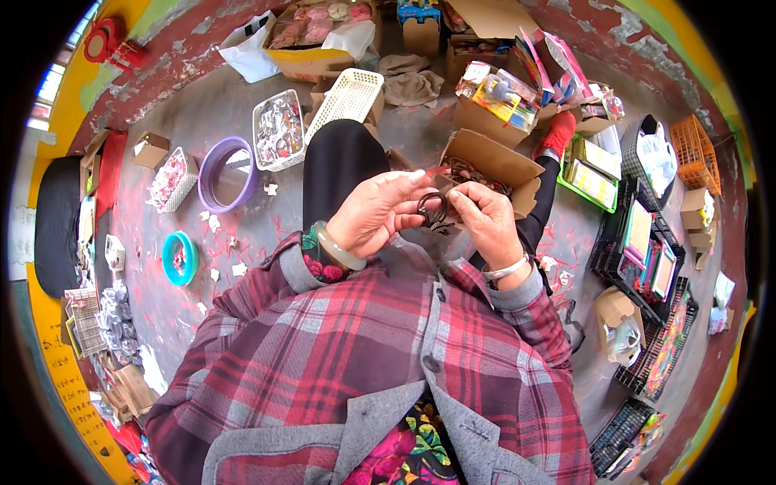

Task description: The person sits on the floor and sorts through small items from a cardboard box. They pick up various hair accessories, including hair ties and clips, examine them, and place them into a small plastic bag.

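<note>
In front of my torso, a small bundle of dark hair ties (pixel 433 208) is between my two hands. My left hand (pixel 373 212) is closed on the bundle's left side, palm partly turned up. A thin red strip (pixel 437 171) sticks out by its upper fingertips. My right hand (pixel 490 225) pinches with thumb and forefinger at the bundle's right edge; what lies inside the pinch is hidden. Just beyond the hands stands an open cardboard box (pixel 493 153) with dark and reddish loops (pixel 465 171) inside, partly covered by my right hand.
A purple basin (pixel 204 179), a turquoise bowl (pixel 191 257) and white baskets (pixel 255 133) stand on the floor at left. Open cartons (pixel 485 121) line the far side. Black crates (pixel 608 259) and an orange basket (pixel 695 149) are at right. Red scraps litter the floor.
</note>
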`<move>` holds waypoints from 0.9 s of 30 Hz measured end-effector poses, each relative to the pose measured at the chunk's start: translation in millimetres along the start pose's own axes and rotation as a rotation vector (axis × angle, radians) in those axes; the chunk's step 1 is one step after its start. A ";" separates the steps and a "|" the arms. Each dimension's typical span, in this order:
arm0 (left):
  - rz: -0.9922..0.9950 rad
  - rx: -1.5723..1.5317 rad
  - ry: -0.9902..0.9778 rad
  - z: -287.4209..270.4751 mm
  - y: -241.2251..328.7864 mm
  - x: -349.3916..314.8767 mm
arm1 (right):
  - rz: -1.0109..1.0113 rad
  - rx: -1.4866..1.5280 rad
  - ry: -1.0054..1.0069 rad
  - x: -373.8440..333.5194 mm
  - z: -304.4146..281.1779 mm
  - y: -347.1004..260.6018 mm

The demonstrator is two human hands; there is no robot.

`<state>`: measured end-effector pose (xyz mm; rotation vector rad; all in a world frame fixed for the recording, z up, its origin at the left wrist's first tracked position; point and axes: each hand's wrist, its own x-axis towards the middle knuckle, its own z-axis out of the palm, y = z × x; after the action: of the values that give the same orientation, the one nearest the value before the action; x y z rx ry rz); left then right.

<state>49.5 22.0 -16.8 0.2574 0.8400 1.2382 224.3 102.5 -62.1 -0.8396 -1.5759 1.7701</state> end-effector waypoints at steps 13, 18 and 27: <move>0.008 -0.038 0.005 -6.2 -15.6 14.0 | -0.088 0.015 0.085 -2.5 -4.2 4.6; 0.065 -0.065 0.007 -6.8 -19.0 15.7 | -0.055 0.045 0.100 -3.8 -1.1 0.7; 0.088 -0.076 0.042 -16.1 -17.4 15.7 | 0.159 0.192 -0.003 -7.5 7.3 2.8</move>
<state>52.3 26.1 -44.8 0.2092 0.8227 1.3592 223.0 91.9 -63.9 -0.8886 -1.3458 1.9984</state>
